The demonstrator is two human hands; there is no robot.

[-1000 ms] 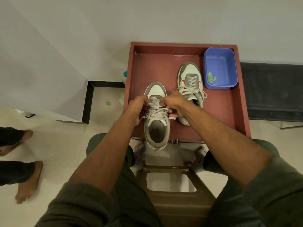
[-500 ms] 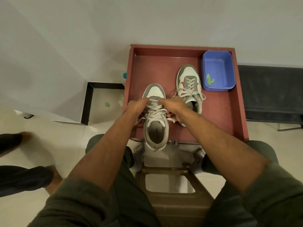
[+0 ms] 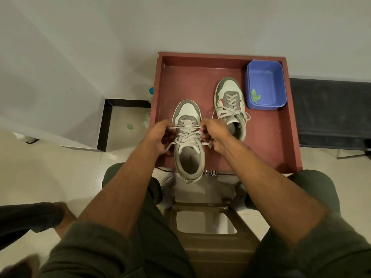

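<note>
Left hand (image 3: pixel 159 136) and right hand (image 3: pixel 216 135) each pinch the shoe (image 3: pixel 188 157) laces (image 3: pixel 187 130) on a red tray (image 3: pixel 271 141) against a white wall (image 3: pixel 200 27)

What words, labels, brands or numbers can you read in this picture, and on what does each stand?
No text reads clearly.
Small dark print inside the near grey-and-white laced sneaker, whose white laces the left hand and right hand pinch: too small to read.
Far grey-and-white sneaker with red trim, blue plastic tub, red-brown wooden tray: no lettering shows.
</note>
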